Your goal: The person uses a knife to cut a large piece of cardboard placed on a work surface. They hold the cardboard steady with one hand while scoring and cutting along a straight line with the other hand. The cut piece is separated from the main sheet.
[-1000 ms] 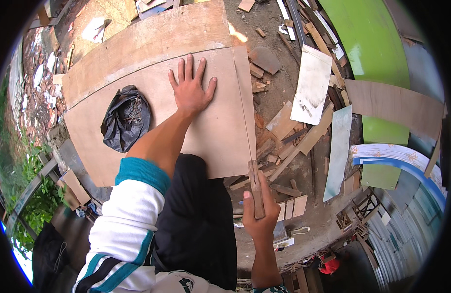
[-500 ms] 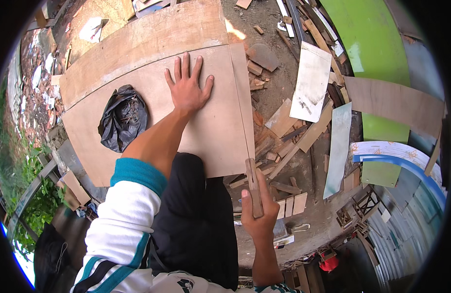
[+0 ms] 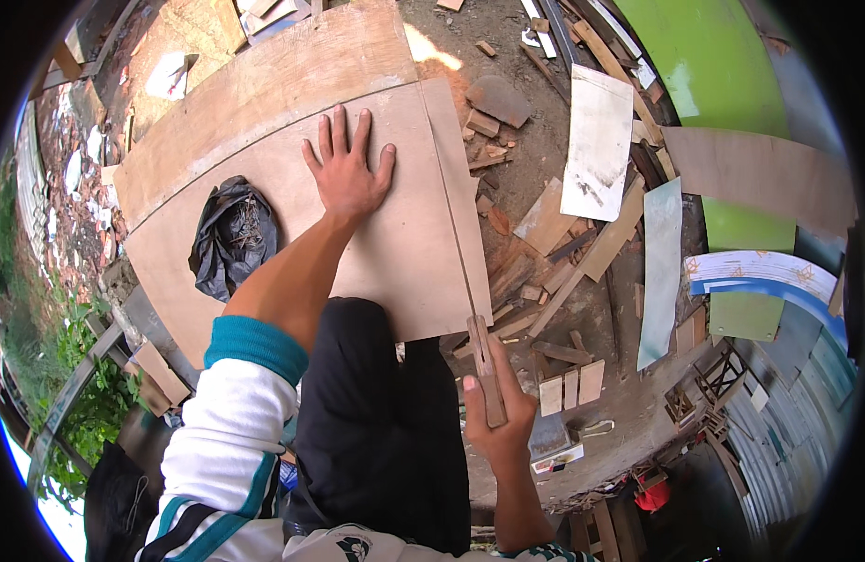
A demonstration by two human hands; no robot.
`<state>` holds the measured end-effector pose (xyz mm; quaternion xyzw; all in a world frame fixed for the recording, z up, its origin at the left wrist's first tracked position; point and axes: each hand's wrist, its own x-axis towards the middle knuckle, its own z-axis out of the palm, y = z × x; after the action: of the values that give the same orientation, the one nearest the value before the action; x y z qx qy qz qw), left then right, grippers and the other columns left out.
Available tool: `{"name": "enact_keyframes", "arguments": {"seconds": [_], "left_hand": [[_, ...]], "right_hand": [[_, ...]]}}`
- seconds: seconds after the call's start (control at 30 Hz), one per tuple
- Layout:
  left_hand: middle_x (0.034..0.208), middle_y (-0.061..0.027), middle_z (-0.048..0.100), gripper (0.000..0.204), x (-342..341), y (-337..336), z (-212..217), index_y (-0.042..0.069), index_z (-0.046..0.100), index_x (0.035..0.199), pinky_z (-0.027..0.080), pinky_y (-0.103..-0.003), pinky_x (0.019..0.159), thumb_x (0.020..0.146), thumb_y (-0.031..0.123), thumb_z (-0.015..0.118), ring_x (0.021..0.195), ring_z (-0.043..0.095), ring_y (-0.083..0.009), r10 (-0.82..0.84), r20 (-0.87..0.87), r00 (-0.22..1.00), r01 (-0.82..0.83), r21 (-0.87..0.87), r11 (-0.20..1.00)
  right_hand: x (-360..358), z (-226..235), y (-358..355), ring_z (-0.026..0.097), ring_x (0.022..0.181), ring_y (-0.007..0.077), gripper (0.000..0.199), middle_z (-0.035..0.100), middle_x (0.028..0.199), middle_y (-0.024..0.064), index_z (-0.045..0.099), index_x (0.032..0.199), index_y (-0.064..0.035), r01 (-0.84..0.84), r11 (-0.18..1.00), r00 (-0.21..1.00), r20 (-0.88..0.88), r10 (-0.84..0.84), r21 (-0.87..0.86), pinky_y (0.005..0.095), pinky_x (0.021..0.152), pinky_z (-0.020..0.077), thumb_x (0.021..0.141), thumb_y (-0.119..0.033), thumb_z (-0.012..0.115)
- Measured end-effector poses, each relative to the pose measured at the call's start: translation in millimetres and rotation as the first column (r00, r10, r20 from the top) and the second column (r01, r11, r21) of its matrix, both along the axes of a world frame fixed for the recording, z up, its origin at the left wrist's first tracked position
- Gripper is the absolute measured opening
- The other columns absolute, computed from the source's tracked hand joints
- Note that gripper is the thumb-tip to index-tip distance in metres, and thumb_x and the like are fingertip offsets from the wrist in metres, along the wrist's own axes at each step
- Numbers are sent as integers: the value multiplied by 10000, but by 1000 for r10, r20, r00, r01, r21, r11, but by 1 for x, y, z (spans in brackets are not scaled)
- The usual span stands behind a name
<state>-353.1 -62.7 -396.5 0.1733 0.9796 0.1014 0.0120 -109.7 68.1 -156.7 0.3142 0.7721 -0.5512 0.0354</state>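
Observation:
My left hand (image 3: pixel 351 178) lies flat with spread fingers on a light brown plywood sheet (image 3: pixel 385 267), pressing near its upper middle. At the sheet's right edge my right hand (image 3: pixel 509 420) is closed around the wooden handle of a handsaw (image 3: pixel 488 375). Its thin blade, seen edge-on, lies along a dark line running up the sheet, with a narrow strip to the right of it. Left of my left forearm, a crumpled black plastic bag (image 3: pixel 248 228) of nails sits on the plywood. My dark-trousered knee is at the sheet's near edge.
A rougher wooden board (image 3: pixel 292 70) borders the plywood's far side. Wood scraps (image 3: pixel 535 272) litter the ground on the right, beside a white panel (image 3: pixel 596 150) and a pale narrow sheet (image 3: pixel 659 281). A green panel (image 3: pixel 713 66) stands farther right. Plants (image 3: pixel 86 393) grow at left.
The view has shifted slightly, and the sheet appears turned a little. The right hand with the saw sits slightly lower in the picture; the left hand stays flat on the plywood.

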Motion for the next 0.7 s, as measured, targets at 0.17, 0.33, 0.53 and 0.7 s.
{"name": "enact_keyframes", "arguments": {"seconds": [0.17, 0.33, 0.53, 0.7], "left_hand": [[1635, -138, 269, 678, 2, 3, -2, 235, 420, 1529, 49, -646, 1190, 932, 533, 547, 1519, 180, -359, -7, -10, 1000, 7, 1, 1000], [1640, -141, 258, 668, 3, 3, 1, 229, 422, 1526, 50, -627, 1199, 938, 519, 545, 1521, 178, -354, -27, -20, 999, 27, -15, 1000], [1646, -143, 238, 662, -2, 4, 5, 225, 392, 1544, 38, -616, 1201, 957, 500, 530, 1525, 161, -358, -10, 9, 1000, 10, -5, 1000], [1645, -144, 241, 683, 4, 4, 0, 221, 405, 1537, 28, -635, 1194, 938, 520, 541, 1528, 155, -354, -15, 10, 1000, 14, 23, 1000]], "right_hand": [[-78, -92, 19, 713, 1018, 389, 475, 684, 1171, 275, 555, 1362, 47, 37, 998, 991, -130, -30, 51, 383, 830, 565, 929, -128, 635], [-116, -112, 15, 704, 931, 439, 477, 693, 1059, 293, 554, 1373, 16, 45, 993, 990, -140, -30, 105, 433, 777, 562, 935, -156, 636], [32, 17, -10, 719, 1008, 379, 520, 688, 1154, 288, 519, 1374, 89, 9, 1000, 1000, 7, -9, 7, 381, 785, 588, 892, -46, 663], [-88, -105, 13, 674, 1059, 423, 469, 678, 1155, 279, 548, 1380, 5, 64, 998, 992, -112, -65, -13, 387, 876, 546, 930, -100, 627]]}}
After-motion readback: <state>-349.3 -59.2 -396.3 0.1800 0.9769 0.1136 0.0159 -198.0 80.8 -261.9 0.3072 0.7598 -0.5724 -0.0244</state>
